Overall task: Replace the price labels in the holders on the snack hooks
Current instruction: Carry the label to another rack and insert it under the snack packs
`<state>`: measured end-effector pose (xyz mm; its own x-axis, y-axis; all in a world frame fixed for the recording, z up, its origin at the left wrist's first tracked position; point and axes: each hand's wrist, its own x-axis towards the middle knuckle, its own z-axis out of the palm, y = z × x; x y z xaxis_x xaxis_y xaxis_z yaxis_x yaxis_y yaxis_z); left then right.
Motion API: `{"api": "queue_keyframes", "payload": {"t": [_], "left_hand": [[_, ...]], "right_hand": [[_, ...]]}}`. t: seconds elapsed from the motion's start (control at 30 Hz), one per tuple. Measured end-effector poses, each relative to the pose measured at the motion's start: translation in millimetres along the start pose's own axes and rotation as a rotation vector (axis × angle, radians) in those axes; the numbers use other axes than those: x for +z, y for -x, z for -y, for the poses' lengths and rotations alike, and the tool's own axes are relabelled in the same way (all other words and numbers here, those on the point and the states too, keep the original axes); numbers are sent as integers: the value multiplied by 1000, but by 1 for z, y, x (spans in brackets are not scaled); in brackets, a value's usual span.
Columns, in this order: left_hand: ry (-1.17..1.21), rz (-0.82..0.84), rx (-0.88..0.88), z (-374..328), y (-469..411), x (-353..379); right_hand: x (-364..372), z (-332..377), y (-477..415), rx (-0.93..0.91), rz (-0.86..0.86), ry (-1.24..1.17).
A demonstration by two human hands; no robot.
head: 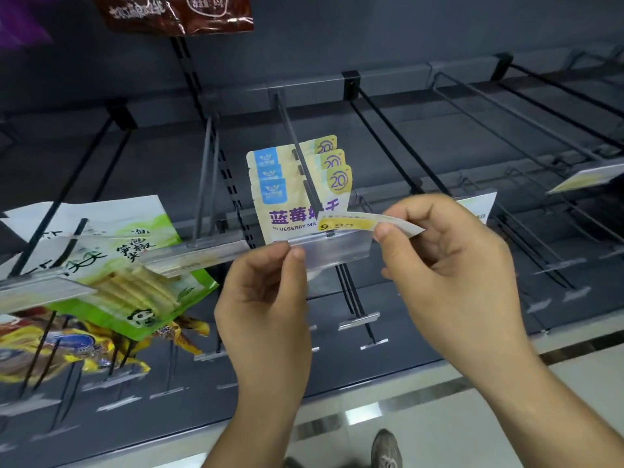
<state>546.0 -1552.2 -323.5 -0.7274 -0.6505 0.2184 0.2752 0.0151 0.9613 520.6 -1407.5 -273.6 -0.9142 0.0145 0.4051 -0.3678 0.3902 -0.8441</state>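
Left hand (266, 295) pinches the left end of the clear plastic label holder (337, 248) at the tip of the centre black wire hook (300, 163), thumb and forefinger closed on its top edge. Right hand (449, 265) grips the yellow-and-white paper price label (358, 224) by its right end, at 3 o'clock from the holder's top. The label sits along the holder's upper edge, partly above it; whether its lower edge is inside the sleeve is hard to tell. Print reads roughly "9.90" (blurred, small text above it unreadable).

Three pale blue-and-cream blueberry milk snack packs (297, 190) hang on that hook, at 11 o'clock from the holder. The front pack's lower part is hidden behind label and holder, its name cut off by the hook.

At 9 o'clock: a green-and-white snack bag with a panda (135, 265), partly covered by another clear holder (199, 256) whose insert is washed out. Below it, yellow packs (84, 346), cropped by the left edge. At 12 o'clock, dark red foil bags (175, 11), tops cut off.

At 3 o'clock, a white label (479, 206) mostly hidden behind the right hand. Further out at 2 o'clock, a yellowish label in a holder (584, 179), too blurred to read. Grey shoe (386, 449) on the floor at 6 o'clock.
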Motion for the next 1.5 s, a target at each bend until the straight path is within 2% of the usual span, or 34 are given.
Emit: {"api": "queue_keyframes", "payload": {"t": [0.17, 0.4, 0.53, 0.67, 0.87, 0.97, 1.2, 1.37, 1.5], "left_hand": [[-74, -48, 184, 3, 15, 7], [-393, 116, 492, 9, 8, -1], [-392, 159, 443, 7, 5, 2], [-306, 148, 280, -1, 5, 3], [-270, 146, 166, -10, 3, 3], [-284, 137, 137, -10, 2, 2], [-311, 98, 196, -11, 0, 1], [-417, 114, 363, -11, 0, -3], [-480, 161, 405, -11, -3, -8]], "right_hand": [[-3, -2, 4, -36, 13, 23], [-9, -1, -11, -98, 137, 166], [-4, -5, -16, -142, 157, 223], [-1, -12, -17, -140, 145, 138], [-1, -19, -22, -222, 136, 111], [-3, -21, -23, -223, 188, 125], [-10, -18, -30, -264, 294, 199], [-9, -16, -25, -272, 265, 226], [-9, -15, -20, -326, 237, 261]]}}
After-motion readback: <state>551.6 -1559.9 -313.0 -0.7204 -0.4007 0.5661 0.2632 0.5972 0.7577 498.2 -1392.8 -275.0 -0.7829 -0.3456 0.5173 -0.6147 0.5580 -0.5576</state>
